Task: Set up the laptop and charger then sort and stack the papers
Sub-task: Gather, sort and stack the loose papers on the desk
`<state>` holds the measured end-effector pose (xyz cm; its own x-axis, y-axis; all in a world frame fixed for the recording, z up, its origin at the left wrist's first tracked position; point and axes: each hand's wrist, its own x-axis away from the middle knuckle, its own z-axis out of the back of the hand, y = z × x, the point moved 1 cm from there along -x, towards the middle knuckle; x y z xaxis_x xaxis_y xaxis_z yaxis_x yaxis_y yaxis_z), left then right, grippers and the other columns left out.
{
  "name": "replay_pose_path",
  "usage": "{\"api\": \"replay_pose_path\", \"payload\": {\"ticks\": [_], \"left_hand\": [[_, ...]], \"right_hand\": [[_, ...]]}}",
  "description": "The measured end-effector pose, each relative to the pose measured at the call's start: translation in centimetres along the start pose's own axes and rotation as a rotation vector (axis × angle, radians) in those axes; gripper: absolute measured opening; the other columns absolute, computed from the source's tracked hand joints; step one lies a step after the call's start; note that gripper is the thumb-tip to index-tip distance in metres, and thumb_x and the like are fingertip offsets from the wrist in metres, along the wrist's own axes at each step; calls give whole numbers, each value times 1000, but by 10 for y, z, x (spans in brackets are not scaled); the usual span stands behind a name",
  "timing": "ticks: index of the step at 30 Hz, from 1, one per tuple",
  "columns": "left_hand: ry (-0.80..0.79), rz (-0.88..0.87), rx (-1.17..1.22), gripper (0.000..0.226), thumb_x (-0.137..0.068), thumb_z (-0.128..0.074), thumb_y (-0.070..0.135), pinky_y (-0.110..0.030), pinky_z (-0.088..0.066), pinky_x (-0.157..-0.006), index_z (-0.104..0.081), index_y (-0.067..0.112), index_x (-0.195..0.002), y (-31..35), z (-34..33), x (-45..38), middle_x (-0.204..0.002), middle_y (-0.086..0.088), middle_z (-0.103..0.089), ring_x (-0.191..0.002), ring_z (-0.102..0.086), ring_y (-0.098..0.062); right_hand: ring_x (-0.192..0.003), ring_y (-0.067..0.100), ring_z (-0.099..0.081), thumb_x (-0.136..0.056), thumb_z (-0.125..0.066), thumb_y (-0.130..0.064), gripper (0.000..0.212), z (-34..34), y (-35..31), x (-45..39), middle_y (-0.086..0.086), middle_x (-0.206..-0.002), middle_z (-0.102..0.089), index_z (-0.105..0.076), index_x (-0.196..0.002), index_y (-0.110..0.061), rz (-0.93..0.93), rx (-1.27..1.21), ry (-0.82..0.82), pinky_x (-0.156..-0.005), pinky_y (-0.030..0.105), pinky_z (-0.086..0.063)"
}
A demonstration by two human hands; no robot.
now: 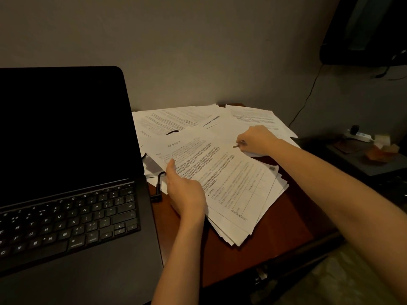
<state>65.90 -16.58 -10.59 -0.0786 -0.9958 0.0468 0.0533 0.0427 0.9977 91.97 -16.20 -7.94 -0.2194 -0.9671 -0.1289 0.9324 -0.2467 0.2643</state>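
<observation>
1. Laptop (66,172): open, screen dark, on the counter (275,245) left of the papers.
2. Left hand (185,192): clamped on the near-left edge of the paper stack (231,190), thumb on top.
3. Right hand (257,139): fingers pinched together on a loose sheet (229,130) at the stack's far side.
4. Charger cable (159,186): plugged into the laptop's right edge, just beside the left hand.

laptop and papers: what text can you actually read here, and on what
"Y U I O P", "H J K L", "N M": key letters on the laptop keyboard.
Printed sheet under the left hand: heading and body text too blurred to read.
Far papers: unreadable.
Power strip: no legible label.
</observation>
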Motion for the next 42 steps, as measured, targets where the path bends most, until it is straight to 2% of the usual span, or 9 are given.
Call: {"api": "replay_pose_path", "payload": {"ticks": [6,10,16,20,26,31,36,39,42], "left_hand": [[4,0,-7,62,-91,-34,-12,-25,-43,-75,-35,20,-143,-4,-1,-3,-139,0,-46,-96,-50,-11],[6,-19,-20,62,-90,-34,-12,-26,-43,-74,-36,21,-143,-7,-1,-4,-137,-2,-46,-94,-49,-11],[-2,-41,-44,59,-92,-34,-10,-28,-45,-77,-37,20,-143,-10,-4,-6,-137,-3,-48,-96,-49,-11],[-17,-72,-46,59,-93,-34,-9,-26,-44,-80,-36,20,-145,-9,-4,-5,-140,-3,-47,-100,-47,-10],[-43,-110,-36,58,-96,-32,-7,-25,-43,-80,-33,20,-147,-6,-2,2,-139,-6,-47,-99,-50,-13],[-71,-104,19,58,-95,-34,-9,-23,-39,-92,-31,16,-148,-4,3,9,-147,-6,-39,-122,-47,-18],[-91,-61,170,45,-100,-43,11,-28,-27,-112,-37,10,-145,-2,7,12,-150,-7,-38,-138,-35,-21],[-62,-40,234,46,-103,-32,37,-39,-37,-106,-54,7,-130,-4,9,15,-133,-11,-54,-125,-48,-26],[-62,2,323,54,-101,-31,48,-42,-46,-85,-59,2,-104,-4,11,17,-105,-14,-62,-98,-58,-29]], "right_hand": [[-84,19,-59,-96,-42,-49,35,13,-1,0,-4,-93,-67,-65,-101,-23,9,129,-39,-63,28,-35],[-71,16,-52,-90,-58,-42,23,30,5,13,-2,-82,-60,-59,-93,-19,79,344,-23,-56,25,-37],[-60,28,-57,-74,-70,1,12,61,37,40,11,-66,-63,-61,-73,-6,76,311,381,-60,31,-43],[-73,30,-59,-82,-62,0,8,94,43,53,12,-79,-65,-60,-85,-7,25,190,598,-81,40,-42],[-68,31,-57,-90,-52,-6,12,143,8,72,11,-78,-67,-63,-89,-5,-140,-108,845,-71,32,-35],[-66,11,-51,-95,-52,-16,14,175,-16,81,-5,-70,-56,-61,-91,-7,-360,-764,808,-60,20,-39],[-68,13,-48,-93,-56,-9,11,183,-21,84,9,-82,-59,-65,-91,-2,-607,-1195,565,-56,17,-41],[-64,11,-48,-91,-57,-8,28,166,-23,91,16,-106,-65,-61,-116,4,-749,-1161,229,-50,18,-38],[-57,11,-44,-89,-59,-13,24,130,-23,90,9,-85,-58,-64,-109,-1,-753,-1069,64,-56,25,-40]]}}
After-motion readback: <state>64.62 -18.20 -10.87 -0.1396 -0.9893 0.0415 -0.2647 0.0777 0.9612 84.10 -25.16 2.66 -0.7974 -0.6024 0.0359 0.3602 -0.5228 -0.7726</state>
